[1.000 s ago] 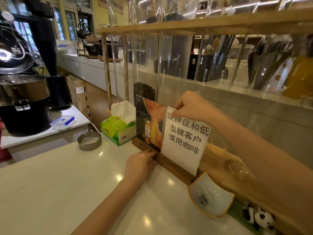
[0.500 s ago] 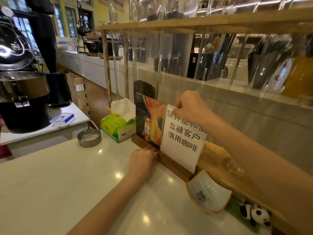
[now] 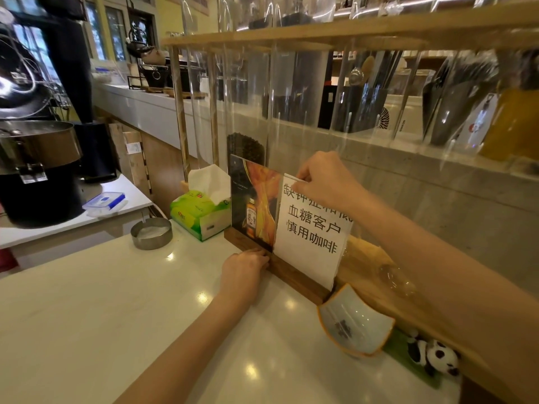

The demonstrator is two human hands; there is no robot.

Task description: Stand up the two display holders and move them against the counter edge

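Two display holders stand upright side by side on dark wooden bases at the back of the white counter (image 3: pixel 87 316), against the wooden rack base. The left holder (image 3: pixel 252 205) shows an orange and dark advert with a bottle. The right holder (image 3: pixel 312 234) carries a white sheet with black Chinese characters. My right hand (image 3: pixel 323 179) pinches the top left corner of the white sheet's holder. My left hand (image 3: pixel 245 268) rests on the counter with its fingertips against the wooden base where the two holders meet.
A green tissue box (image 3: pixel 198 212) and a round metal ashtray (image 3: pixel 151 233) sit left of the holders. A white dish with an orange rim (image 3: pixel 354 325) and a small panda toy (image 3: pixel 434 355) lie to the right. Clear tubes in a wooden rack (image 3: pixel 291 33) rise behind.
Both hands keep their places on the holders. The white sheet's holder has shifted slightly back and left, closer to the advert holder.
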